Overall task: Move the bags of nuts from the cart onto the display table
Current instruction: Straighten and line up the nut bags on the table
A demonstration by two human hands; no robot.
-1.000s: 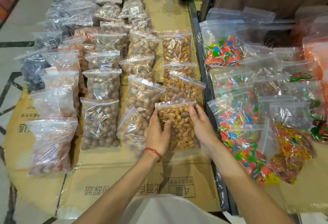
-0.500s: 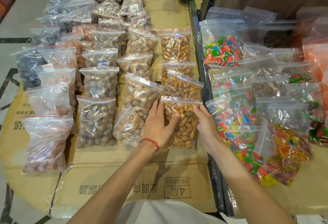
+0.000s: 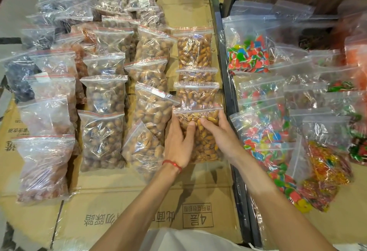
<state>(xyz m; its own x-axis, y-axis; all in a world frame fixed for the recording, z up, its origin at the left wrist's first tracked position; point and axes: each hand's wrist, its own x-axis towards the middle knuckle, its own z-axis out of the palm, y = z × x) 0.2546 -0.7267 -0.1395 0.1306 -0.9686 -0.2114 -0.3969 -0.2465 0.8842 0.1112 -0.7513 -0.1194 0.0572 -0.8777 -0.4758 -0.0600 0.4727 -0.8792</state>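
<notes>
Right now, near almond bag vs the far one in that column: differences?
Near almond bag is gripped by left hand and right hand; far almond bag is untouched. Near almond bag overlaps its neighbour; far almond bag's lower end is covered. Both: clear zip bags, same nuts.

Surface: display table (image 3: 111, 191), flattened cardboard over it, printed characters on the near edge. Front almond bag (image 3: 200, 147) lies flat on the cardboard, left hand (image 3: 176, 143) and right hand (image 3: 220, 135) clasping its sides. Beyond the grip: more almond bags (image 3: 195, 52) in a file, overlapping. Left of the grip: columns of clear zip bags of nuts (image 3: 103, 137). Right of it, past a dark rail (image 3: 225, 76): candy bags (image 3: 264, 135) on cardboard.
</notes>
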